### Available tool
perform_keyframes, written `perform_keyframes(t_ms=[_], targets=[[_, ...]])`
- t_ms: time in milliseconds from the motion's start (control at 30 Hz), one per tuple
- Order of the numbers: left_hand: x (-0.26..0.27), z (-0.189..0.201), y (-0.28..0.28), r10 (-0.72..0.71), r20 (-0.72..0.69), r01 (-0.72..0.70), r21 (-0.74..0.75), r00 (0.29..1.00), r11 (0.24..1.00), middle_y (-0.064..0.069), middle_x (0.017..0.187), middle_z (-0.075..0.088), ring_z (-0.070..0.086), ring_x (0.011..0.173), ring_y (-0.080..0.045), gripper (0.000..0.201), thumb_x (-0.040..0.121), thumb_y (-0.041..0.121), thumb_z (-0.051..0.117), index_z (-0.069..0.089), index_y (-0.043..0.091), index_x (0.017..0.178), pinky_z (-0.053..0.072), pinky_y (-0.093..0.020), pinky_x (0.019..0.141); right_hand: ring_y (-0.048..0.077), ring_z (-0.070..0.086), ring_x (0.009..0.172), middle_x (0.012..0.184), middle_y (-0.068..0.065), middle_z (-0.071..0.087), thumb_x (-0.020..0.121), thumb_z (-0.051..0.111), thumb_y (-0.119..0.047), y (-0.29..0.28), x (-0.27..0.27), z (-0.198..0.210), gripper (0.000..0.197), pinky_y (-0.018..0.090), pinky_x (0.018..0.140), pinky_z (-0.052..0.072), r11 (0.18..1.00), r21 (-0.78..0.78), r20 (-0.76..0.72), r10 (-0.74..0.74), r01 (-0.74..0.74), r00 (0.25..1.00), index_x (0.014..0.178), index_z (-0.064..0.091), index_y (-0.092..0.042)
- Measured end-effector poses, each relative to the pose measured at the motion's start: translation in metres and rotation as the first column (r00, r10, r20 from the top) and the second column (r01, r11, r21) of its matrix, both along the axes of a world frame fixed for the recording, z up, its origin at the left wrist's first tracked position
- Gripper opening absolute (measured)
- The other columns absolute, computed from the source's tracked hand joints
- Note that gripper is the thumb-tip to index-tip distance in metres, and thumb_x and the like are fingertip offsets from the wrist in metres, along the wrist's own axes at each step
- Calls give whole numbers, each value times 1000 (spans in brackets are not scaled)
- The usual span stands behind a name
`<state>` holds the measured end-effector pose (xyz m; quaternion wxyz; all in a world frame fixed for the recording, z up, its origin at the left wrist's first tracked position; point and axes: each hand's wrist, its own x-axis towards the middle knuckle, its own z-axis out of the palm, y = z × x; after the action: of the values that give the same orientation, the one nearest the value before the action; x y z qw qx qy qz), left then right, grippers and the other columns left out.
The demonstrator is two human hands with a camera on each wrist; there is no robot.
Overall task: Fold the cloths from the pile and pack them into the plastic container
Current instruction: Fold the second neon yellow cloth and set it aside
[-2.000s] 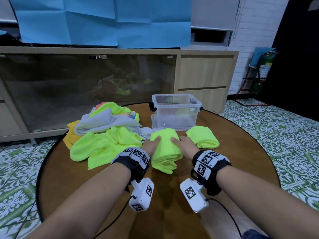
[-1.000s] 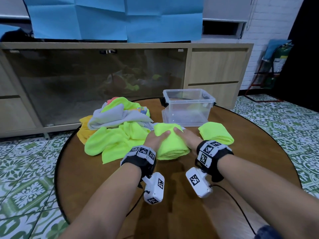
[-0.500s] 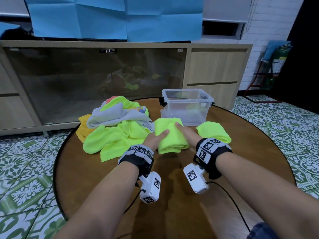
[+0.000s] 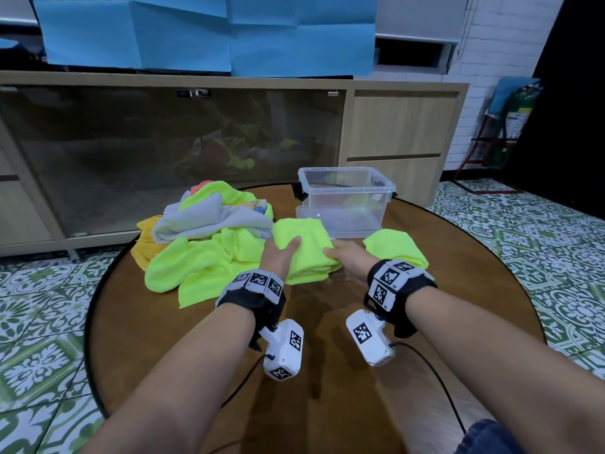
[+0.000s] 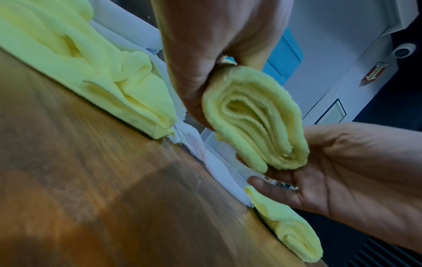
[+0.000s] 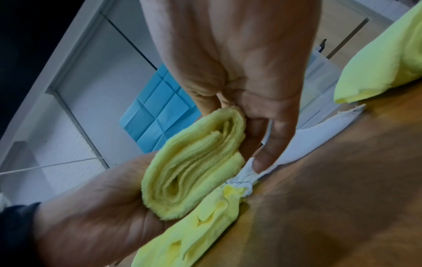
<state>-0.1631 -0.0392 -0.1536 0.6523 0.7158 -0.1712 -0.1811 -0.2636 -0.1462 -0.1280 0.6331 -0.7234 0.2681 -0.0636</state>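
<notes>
Both hands hold a folded lime-yellow cloth (image 4: pixel 306 244) by its two sides, just in front of the clear plastic container (image 4: pixel 343 191). My left hand (image 4: pixel 283 255) grips its left side with the thumb on top. The right hand (image 4: pixel 343 257) grips the right side. In the left wrist view the folded cloth (image 5: pixel 255 124) hangs clear of the wood between the left hand (image 5: pixel 217 59) and the right hand (image 5: pixel 342 171). The right wrist view shows its layered end (image 6: pixel 194 162) under my right hand (image 6: pixel 246 86). The container looks empty.
A second folded lime cloth (image 4: pixel 396 250) lies on the round wooden table (image 4: pixel 327 371), right of my hands. The unfolded pile (image 4: pixel 209 231) of lime, grey and orange cloths sits at the left. A wood and glass cabinet (image 4: pixel 196 142) stands behind the table.
The folded cloth has left the tabletop and moved a little forward toward the container, both hands still on its sides.
</notes>
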Motion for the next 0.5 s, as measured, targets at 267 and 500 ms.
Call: perform_keyframes(t_ms=[267, 500], targets=[[2, 5, -8, -71, 134, 62, 72, 988, 995, -11, 133, 52, 51, 121, -29, 63, 89, 39, 59, 38, 6, 138, 41, -43, 103, 32, 58, 104, 121, 21, 59, 99, 43, -27, -1, 0, 3, 40, 39, 83, 48, 971, -227, 42, -62, 70, 997, 127, 50, 0], [0, -1, -8, -75, 167, 55, 120, 983, 991, -13, 133, 52, 51, 120, -30, 56, 93, 34, 54, 38, 6, 139, 41, -43, 102, 25, 54, 96, 110, 14, 57, 100, 41, -25, -4, 1, -1, 39, 31, 71, 45, 956, -290, -7, -50, 46, 999, 128, 49, 2]])
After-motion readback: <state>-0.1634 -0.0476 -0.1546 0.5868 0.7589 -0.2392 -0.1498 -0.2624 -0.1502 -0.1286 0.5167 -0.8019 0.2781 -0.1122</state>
